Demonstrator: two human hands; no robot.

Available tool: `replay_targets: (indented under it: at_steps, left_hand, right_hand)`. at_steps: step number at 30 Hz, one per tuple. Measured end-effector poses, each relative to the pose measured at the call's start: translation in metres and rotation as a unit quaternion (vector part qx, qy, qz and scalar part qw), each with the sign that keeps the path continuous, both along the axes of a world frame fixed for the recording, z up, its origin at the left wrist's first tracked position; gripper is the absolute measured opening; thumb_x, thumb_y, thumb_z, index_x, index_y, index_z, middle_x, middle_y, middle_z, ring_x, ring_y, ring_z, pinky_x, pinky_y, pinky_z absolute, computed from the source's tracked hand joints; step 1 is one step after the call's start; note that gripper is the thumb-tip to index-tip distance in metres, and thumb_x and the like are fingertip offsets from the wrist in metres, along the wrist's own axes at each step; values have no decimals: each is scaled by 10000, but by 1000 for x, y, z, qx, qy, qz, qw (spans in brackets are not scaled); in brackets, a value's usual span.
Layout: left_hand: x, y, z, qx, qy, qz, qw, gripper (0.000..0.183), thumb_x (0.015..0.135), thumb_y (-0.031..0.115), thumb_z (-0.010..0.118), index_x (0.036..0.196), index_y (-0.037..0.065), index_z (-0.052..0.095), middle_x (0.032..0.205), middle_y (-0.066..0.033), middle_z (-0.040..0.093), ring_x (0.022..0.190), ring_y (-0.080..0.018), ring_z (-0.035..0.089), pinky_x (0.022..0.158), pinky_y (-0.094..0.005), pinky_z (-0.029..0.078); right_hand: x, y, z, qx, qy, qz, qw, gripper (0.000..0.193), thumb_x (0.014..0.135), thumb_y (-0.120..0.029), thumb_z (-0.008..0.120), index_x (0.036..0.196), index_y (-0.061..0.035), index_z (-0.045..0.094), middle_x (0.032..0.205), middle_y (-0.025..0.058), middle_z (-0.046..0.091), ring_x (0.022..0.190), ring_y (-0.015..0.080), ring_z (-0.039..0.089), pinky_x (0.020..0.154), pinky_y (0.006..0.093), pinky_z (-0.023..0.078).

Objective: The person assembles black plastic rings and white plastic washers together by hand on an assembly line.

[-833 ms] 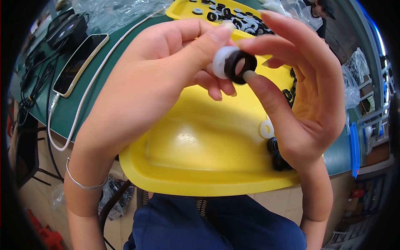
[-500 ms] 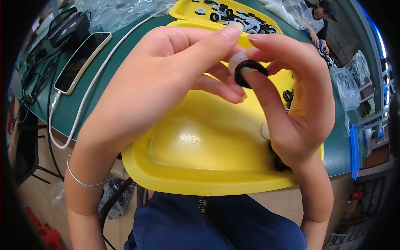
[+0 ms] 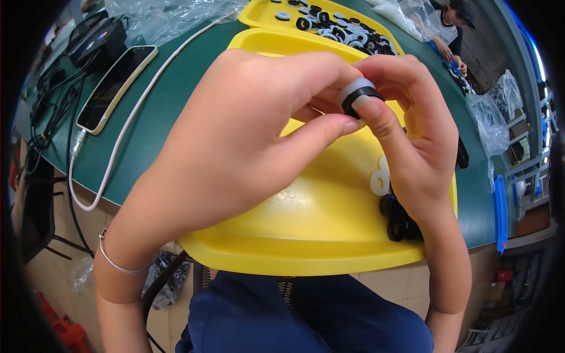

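Observation:
Both my hands meet over the near yellow tray (image 3: 276, 250), fingers closed round a small pair of rings. A pale, translucent ring (image 3: 355, 86) sits against a black ring (image 3: 348, 106), the two stacked face to face. My right hand (image 3: 425, 126) presses its thumb on the black ring, with its index finger curled over the top. My left hand (image 3: 259, 112) grips the left side of the pair between thumb and fingers; its other fingers are partly hidden. White rings (image 3: 379, 183) and a cluster of black rings (image 3: 397, 226) lie in the tray beside my right wrist.
A second yellow tray (image 3: 254, 13) beyond holds many black and pale rings (image 3: 353, 35). On the green table (image 3: 188, 65) at left lie a phone (image 3: 116, 88), a white cable (image 3: 130, 117) and a black box (image 3: 99, 44). Plastic bags surround the far side. Another person (image 3: 450, 29) works at far right.
My left thumb has come down and my left hand has closed onto the ring pair, which has shifted slightly right. My right hand has tilted, uncovering more rings in the tray.

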State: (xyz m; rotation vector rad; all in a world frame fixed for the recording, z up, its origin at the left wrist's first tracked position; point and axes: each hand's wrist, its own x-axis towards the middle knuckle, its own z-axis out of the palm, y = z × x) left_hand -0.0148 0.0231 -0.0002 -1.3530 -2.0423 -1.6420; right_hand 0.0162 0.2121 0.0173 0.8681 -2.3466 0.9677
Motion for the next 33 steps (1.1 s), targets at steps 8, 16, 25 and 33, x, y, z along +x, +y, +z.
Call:
replay_targets:
  at_steps: [8,16,25,33]
  left_hand:
    - [8,-5,5,-68,104,69,990,251,758,-92,606,1004,-48,623,895,-111,677,822,-199,689,755,-259,526]
    - [2,0,1,33,-22,-5,999,331,830,-61,576,1156,-46,522,1009,-131,654,940,-181,645,838,-264,500]
    - [8,3,2,100,-204,-33,973,479,880,-15,518,1323,-21,336,1183,-190,568,1055,-212,590,908,-303,461]
    - [9,0,1,-44,-213,-2,976,403,894,40,530,1282,7,429,1145,-106,591,1027,-192,601,858,-284,477]
  right_hand:
    - [7,-6,2,54,53,-22,997,184,829,39,582,1008,37,541,870,72,548,798,144,535,756,245,433]
    - [-1,-15,0,69,175,-83,979,147,798,24,630,925,17,556,816,74,558,729,148,532,672,242,427]
    - [4,-7,14,-25,115,-144,983,42,895,-21,547,926,7,542,864,47,607,749,98,554,691,206,432]
    - [4,8,23,-105,-35,-187,976,122,921,-91,541,990,6,572,789,42,625,686,57,539,607,180,412]
